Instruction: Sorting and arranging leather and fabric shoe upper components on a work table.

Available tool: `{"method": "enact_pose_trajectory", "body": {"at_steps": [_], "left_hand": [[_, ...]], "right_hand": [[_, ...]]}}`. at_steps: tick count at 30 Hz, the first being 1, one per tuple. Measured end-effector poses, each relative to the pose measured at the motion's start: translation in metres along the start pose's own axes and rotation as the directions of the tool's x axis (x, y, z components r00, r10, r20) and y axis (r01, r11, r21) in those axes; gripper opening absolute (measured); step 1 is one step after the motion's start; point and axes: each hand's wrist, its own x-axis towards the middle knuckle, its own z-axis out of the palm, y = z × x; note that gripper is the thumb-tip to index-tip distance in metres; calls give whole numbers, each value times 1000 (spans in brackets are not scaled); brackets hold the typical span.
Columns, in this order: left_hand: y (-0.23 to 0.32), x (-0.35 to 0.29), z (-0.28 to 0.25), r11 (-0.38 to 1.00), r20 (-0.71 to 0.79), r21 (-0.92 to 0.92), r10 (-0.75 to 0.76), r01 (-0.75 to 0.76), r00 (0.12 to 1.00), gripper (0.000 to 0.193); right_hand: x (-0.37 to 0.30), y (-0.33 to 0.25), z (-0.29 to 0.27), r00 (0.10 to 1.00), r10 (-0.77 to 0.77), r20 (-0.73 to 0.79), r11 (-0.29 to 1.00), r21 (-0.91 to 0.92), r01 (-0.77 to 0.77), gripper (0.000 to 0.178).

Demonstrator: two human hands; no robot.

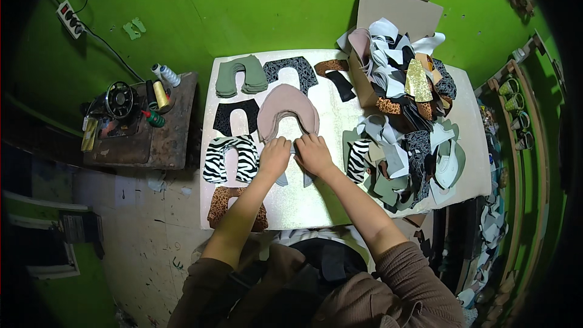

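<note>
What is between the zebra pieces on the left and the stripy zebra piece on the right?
Both hands, left and right, lie there, pressing on the lower ends of the pink stack, between the zebra stack and the zebra piece, seen in the head view.

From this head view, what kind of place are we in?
Likely a small shoe-making or sewing workshop. Stacks of cut horseshoe-shaped fabric pieces lie sorted on the table, a cardboard box overflows with more cut pieces, and a sewing machine with thread spools sits to the left. Both hands rest at the pink stack.

Sewing machine on side bench left; thread cones beside it; power strip on green wall.
</note>
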Motion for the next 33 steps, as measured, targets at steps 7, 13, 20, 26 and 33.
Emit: {"method": "enact_pose_trajectory", "body": {"at_steps": [7, 13, 20, 26, 33], "left_hand": [[-3, -2, 4, 998, -53, 47, 35, -33, 998, 27], [1, -2, 4, 999, -30, -16, -43, 43, 999, 33], [15, -26, 8, 998, -30, -51, -34, 33, 999, 50], [31, -27, 15, 918, 181, -275, -243, 286, 953, 55], [33, -26, 12, 868, 220, -344, -296, 358, 930, 55]], "right_hand": [[-2, 8, 13, 984, -83, -157, 992, -103, 67, 17], [0, 7, 14, 990, -56, -129, 993, -114, 42, 23], [-25, -2, 18, 996, -71, -47, 997, 33, 72, 50], [-32, -2, 34, 1000, 19, 19, 1000, 20, -20, 57], [-29, -1, 23, 984, 24, 176, 999, 23, -28, 58]]}}
